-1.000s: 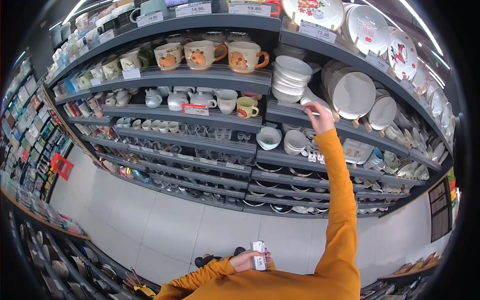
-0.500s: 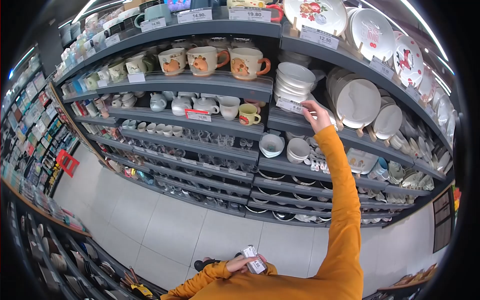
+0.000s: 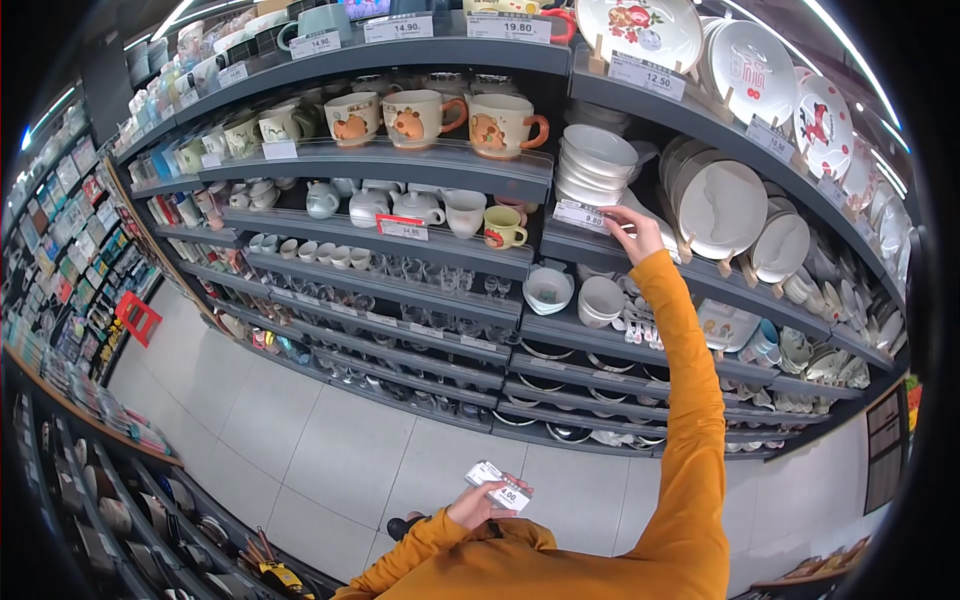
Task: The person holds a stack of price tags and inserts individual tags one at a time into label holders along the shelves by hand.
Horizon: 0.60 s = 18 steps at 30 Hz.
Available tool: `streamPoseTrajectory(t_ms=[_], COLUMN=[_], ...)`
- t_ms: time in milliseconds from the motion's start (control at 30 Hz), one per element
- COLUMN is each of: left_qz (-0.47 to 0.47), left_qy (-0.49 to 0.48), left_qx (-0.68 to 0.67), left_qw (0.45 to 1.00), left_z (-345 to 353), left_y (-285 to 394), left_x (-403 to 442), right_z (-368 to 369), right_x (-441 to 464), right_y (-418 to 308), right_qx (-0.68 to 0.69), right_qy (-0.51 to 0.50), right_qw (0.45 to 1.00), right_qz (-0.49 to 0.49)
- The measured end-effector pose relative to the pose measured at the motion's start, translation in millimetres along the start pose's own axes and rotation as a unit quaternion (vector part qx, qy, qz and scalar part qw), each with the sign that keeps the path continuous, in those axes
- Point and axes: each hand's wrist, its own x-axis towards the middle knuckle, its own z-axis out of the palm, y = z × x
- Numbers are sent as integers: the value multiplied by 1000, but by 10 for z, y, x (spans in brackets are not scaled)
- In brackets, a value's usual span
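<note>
My right hand (image 3: 634, 234) reaches up to the shelf edge, thumb and fingers closed on the right end of a white price tag (image 3: 580, 215) marked 9.80. Directly above that tag stands a stack of white bowls (image 3: 597, 160). Low in front of my body, my left hand (image 3: 482, 503) grips a small batch of price tags (image 3: 500, 486); the top one reads 4.00. To the right of my right hand, large white plates (image 3: 722, 208) stand upright in wooden racks.
Bear mugs (image 3: 418, 118) and teapots (image 3: 370, 207) fill the shelves on the left. Glassware (image 3: 405, 268) sits lower down. A red step stool (image 3: 137, 319) stands on the tiled floor (image 3: 340, 440). Another shelf unit (image 3: 75, 470) is at the lower left.
My left hand has moved a little to the left and up, and its tags have turned to lie more sideways. My right hand stays at the 9.80 tag. The view has shifted slightly.
</note>
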Motion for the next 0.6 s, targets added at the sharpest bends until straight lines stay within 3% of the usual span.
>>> streamPoseTrajectory(t_ms=[267,367,467,533,600], left_qz=[94,123,154,189,211], left_qy=[-6,10,11,27,74], left_qx=[0,29,56,79,106], left_qw=[996,992,986,978,969], left_z=[297,453,539,597,570], left_y=[205,350,455,487,478], left_x=[-34,-17,2,-4,16], right_z=[-42,-17,136,320,598], right_x=[-96,-199,-675,-1263,-1831], right_y=[35,-260,-724,-1197,-1422], right_qx=[-85,-182,-52,70,174], right_qy=[-26,104,128,8,-88], right_qw=[993,962,987,995,975], right_qz=[-72,-177,-80,68,109])
